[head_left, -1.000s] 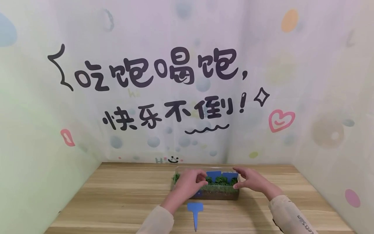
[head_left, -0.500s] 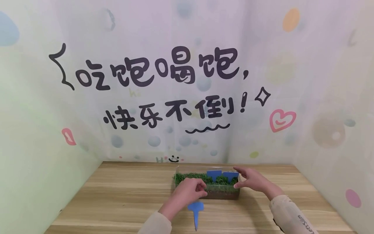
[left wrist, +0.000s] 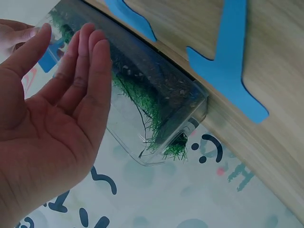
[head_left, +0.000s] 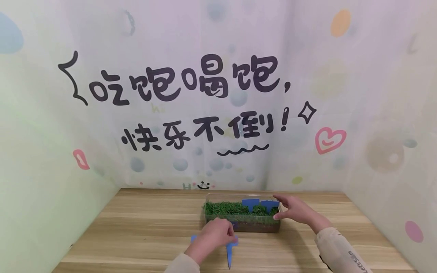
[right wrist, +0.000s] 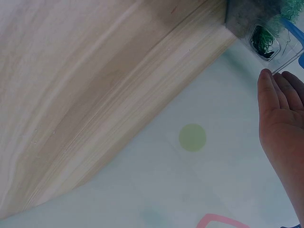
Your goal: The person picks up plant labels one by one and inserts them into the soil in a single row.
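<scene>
A clear plastic planter (head_left: 246, 225) holds dark soil and bushy green grass (head_left: 223, 207). Two blue plant labels (head_left: 269, 206) stand upright in its right half. My right hand (head_left: 297, 212) grips the planter's right end, thumb at the near corner and fingertips at the far rim. Before the planter, my left hand (head_left: 216, 234) hovers over two loose blue T-shaped plant labels, holding nothing. One loose label (head_left: 229, 256) shows its stem; the other (head_left: 193, 238) is mostly hidden behind the hand. The left wrist view shows both labels flat on the table, beside relaxed fingers (left wrist: 99, 66).
The wood-grain table (head_left: 143, 235) runs back to a white printed curtain (head_left: 191, 167) with black lettering. Side curtains enclose it left and right. Grass blades poke out through an opening (right wrist: 263, 42) in the planter's end wall.
My left hand has drawn back from the planter's grass toward the near side, down over the loose labels, uncovering the planter's left half. My right hand has stayed at the planter's right end.
</scene>
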`<state>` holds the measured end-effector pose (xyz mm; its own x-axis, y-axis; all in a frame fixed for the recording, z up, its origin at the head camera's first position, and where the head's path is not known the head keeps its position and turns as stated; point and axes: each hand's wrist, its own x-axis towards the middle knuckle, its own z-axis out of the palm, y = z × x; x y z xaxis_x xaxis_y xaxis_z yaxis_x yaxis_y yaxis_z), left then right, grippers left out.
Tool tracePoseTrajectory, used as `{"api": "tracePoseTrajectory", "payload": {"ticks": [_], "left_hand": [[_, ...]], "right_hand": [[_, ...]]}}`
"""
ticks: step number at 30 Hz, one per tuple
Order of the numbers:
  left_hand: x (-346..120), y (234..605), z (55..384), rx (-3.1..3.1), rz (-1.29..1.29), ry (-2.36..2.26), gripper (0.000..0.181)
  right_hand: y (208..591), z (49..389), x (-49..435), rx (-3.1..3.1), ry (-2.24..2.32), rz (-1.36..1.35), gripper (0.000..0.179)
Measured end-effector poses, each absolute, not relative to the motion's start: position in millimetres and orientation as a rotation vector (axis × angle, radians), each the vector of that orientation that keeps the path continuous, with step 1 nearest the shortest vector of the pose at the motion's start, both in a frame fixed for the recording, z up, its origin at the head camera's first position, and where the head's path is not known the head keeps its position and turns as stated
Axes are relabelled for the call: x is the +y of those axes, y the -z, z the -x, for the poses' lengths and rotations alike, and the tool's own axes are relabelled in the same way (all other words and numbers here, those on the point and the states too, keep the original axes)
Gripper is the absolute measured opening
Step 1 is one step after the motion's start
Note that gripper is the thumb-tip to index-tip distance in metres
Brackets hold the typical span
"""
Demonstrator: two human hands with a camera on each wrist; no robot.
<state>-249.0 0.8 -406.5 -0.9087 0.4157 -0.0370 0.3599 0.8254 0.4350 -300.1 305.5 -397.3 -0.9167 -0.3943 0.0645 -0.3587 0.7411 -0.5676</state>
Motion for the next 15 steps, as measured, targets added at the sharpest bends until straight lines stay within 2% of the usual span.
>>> {"api": "tracePoseTrajectory", "payload": {"ticks": [4,9,12,15], "left_hand": [[5.1,409.4,244.4,2.957,-0.467,-0.338,0.041],[13.6,419.0,241.9,3.004,-0.344,-0.023,0.049],[17.2,425.1,242.3,3.027,-0.34,0.017,0.046],[19.6,428.0,242.7,3.048,-0.359,0.05,0.035]], "right_hand": [[396.7,299.6,305.0,2.875,0.912,0.622,0.081],[396.1,299.3,304.1,2.873,0.911,0.625,0.081],[396.2,299.4,303.8,2.879,0.902,0.625,0.082],[396.4,299.3,303.8,2.88,0.901,0.623,0.082]]}}
